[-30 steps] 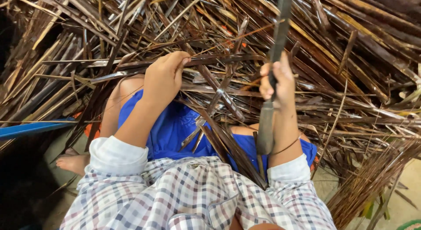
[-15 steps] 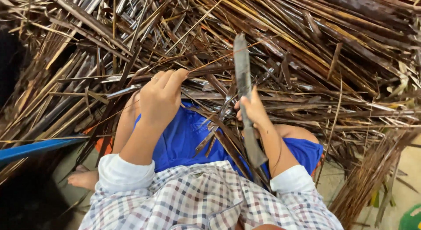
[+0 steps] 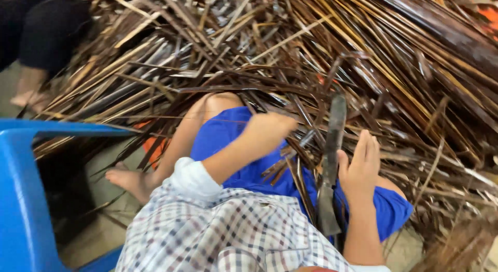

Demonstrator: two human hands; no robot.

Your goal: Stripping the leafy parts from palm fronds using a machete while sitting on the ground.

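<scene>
Over the lap: a heap of dried brown palm leaf strips [image 3: 321, 59] is seen spread across the floor and over the knees of the seated person.
Left hand: the left hand [image 3: 267, 129] is seen blurred, curled loosely at the near edge of the heap, among the strips; whether a strip is gripped cannot be told.
Right hand: the right hand [image 3: 360, 165] is held open, fingers stretched and together, with the thumb laid against the long dark blade [image 3: 332, 158]; the blade is not clasped by the fingers.
Blade: it is stood nearly upright between the two hands, its tip raised against the heap and its lower end down by the blue shorts [image 3: 244, 147].
Clothing: a checked shirt [image 3: 223, 235] with white cuffs is worn.
Floor: a bare foot [image 3: 129, 181] is rested on the floor at the left, near an orange patch under the strips.
Left edge: a blue plastic chair [image 3: 26, 199] is seen beside the person.
Far left corner: another person's foot [image 3: 26, 98] is partly shown.
</scene>
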